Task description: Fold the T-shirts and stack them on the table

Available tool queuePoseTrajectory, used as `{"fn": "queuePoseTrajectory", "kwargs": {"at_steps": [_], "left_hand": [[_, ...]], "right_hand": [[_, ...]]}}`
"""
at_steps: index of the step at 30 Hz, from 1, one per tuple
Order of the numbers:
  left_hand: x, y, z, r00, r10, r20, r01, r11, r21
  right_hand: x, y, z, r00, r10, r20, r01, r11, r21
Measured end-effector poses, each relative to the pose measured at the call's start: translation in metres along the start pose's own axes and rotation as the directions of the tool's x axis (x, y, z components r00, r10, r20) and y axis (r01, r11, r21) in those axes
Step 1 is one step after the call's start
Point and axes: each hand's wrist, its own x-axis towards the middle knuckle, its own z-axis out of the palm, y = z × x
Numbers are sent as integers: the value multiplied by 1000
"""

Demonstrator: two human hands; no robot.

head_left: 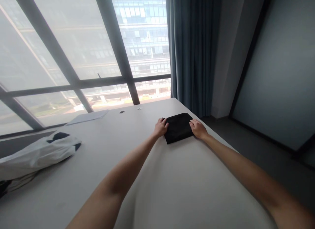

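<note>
A flat, dark black piece that looks like folded cloth (179,127) lies near the far right corner of the white table. It is roughly rectangular, and I cannot tell exactly what it is. My left hand (161,127) holds its left edge, with the thumb and fingertips on top of the black surface. At the opposite edge, my right hand (198,128) grips the right side with its fingers bent over the border. Both forearms reach forward across the table. The undersides of the fingers are hidden.
The white table (118,147) runs up to a large window. A white bundle with dark patches (44,153) lies at the left, and papers (87,117) rest by the window. A blue-grey curtain (193,55) hangs behind the far corner. The table's right edge drops to the dark floor (256,147).
</note>
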Motion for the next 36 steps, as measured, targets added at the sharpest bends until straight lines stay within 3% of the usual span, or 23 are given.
{"fn": "queuePoseTrajectory", "kwargs": {"at_steps": [3, 5, 7, 12, 19, 27, 30, 33, 36], "left_hand": [[-28, -7, -8, 995, -26, -94, 17, 996, -89], [-55, -9, -10, 999, -27, -37, 22, 993, -118], [-85, -7, -9, 999, 34, 31, -31, 994, -104], [-130, 11, -5, 961, 272, 42, -271, 962, -28], [-122, 22, 1, 965, 262, 1, -262, 965, -2], [-101, 31, 14, 975, 223, -12, -223, 975, -6], [-104, 32, 13, 959, 281, -36, -279, 959, 60], [-112, 29, 9, 921, 389, -18, -386, 917, 99], [-118, 26, 7, 925, 377, 55, -380, 923, 61]], "right_hand": [[6, 17, -13, 982, 178, -62, -176, 984, 37], [15, 29, -20, 940, 342, 12, -342, 938, 56], [24, 39, -25, 903, 419, 90, -426, 902, 68], [44, 45, -22, 876, 468, 114, -480, 870, 117], [47, 40, -14, 858, 503, 100, -513, 835, 197], [48, 40, -24, 891, 454, 24, -454, 883, 120], [39, 33, -23, 900, 434, -21, -432, 899, 78], [19, 21, -13, 968, 239, -72, -240, 971, -6], [-3, 13, -3, 995, -53, 81, 62, 992, -112]]}}
